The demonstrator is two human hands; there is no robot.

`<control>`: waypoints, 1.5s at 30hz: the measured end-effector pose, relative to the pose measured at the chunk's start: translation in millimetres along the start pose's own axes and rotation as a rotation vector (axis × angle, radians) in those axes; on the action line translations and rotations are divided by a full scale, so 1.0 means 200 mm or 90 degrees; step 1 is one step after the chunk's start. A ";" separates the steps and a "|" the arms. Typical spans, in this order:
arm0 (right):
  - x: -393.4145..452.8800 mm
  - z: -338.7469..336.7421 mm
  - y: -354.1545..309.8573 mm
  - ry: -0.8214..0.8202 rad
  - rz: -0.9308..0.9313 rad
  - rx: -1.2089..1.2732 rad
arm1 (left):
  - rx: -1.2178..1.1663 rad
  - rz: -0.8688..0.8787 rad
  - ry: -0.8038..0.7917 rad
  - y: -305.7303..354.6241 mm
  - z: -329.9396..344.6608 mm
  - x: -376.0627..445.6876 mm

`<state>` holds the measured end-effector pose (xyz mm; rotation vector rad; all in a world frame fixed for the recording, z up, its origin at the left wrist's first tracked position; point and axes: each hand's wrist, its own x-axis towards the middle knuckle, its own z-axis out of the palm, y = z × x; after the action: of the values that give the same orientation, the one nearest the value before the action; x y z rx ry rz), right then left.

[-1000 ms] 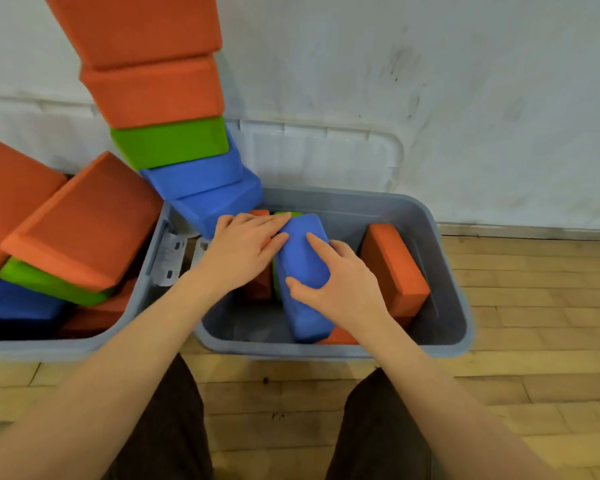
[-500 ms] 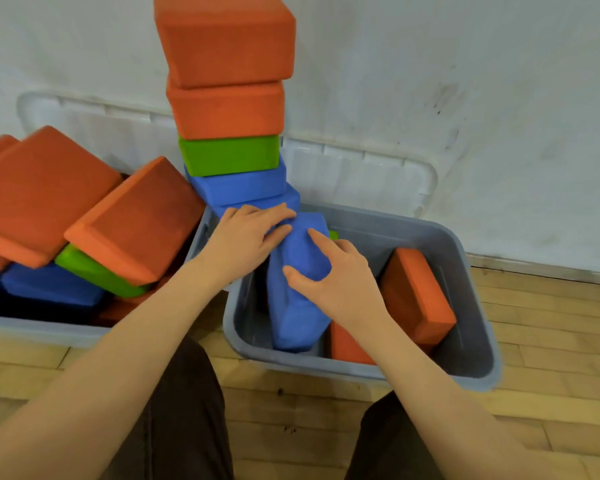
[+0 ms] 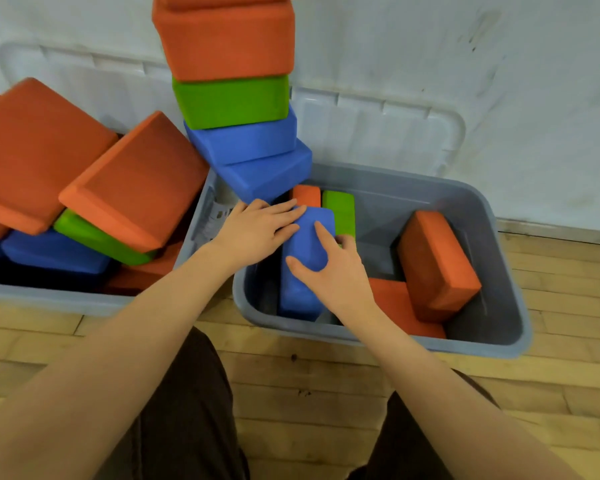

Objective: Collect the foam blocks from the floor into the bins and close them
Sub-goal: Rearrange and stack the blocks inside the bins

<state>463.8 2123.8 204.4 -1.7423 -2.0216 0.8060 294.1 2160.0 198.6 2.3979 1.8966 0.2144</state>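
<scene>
Left of the right bin [image 3: 506, 337], the left bin [image 3: 66, 301] brimmed with orange, green and blue blocks. A leaning stack [image 3: 236, 98] rose between the two bins. Inside the right bin, at its left end, the blue block [image 3: 302, 289] stood on edge (tilted slightly). The left hand [image 3: 257, 230] lay flat on it, fingers together; the right hand [image 3: 329, 271] gripped it, fingers spread. An orange block [image 3: 437, 265] leaned at that bin's right end.

Blocks [image 3: 437, 265] lie in the right bin [image 3: 492, 344], stack [image 3: 236, 98] behind
</scene>
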 end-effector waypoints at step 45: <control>0.56 -0.05 0.50 -0.075 -0.048 -0.182 | -0.055 -0.021 -0.029 0.18 0.16 0.20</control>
<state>527.3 2244.3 138.9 -1.7883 -2.3641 0.6345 342.4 2192.0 175.3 2.2948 1.8651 0.2335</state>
